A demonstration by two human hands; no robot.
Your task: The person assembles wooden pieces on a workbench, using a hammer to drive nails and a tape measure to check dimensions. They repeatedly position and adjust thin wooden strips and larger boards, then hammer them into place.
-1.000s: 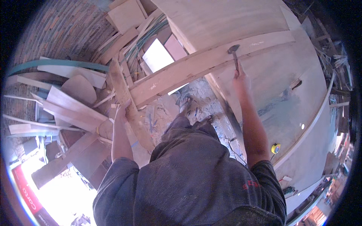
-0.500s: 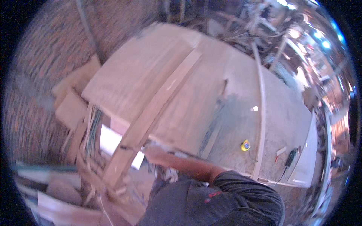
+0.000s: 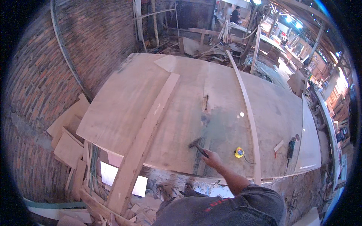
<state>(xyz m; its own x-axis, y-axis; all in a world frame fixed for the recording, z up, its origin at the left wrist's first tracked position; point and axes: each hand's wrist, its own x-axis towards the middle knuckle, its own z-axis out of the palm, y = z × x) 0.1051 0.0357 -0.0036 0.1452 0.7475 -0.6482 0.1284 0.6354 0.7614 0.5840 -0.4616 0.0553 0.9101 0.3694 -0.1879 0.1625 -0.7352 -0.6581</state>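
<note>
My right hand (image 3: pixel 213 159) is closed round the handle of a hammer (image 3: pixel 196 143), whose head is over the dark-stained strip of the broad wooden worktop (image 3: pixel 102 109). Whether the head touches the surface is hard to tell. To the left, a long wooden plank (image 3: pixel 145 126) lies slantwise across the worktop, its near end sticking out past the front edge. Right of my hand sits a yellow tape measure (image 3: pixel 239 152). My left hand does not show.
A thin wooden strip (image 3: pixel 247 109) crosses the worktop beyond the tape measure. Farther right lies a dark green corded power tool (image 3: pixel 290 148). Board offcuts (image 3: pixel 68 147) lean by the brick wall (image 3: pixel 41 83). Scraps litter the floor under the plank. People work in the far background.
My right hand has moved right, from beside the near part of the plank to the middle front of the worktop, with the hammer. The view has shifted and become sharper.
</note>
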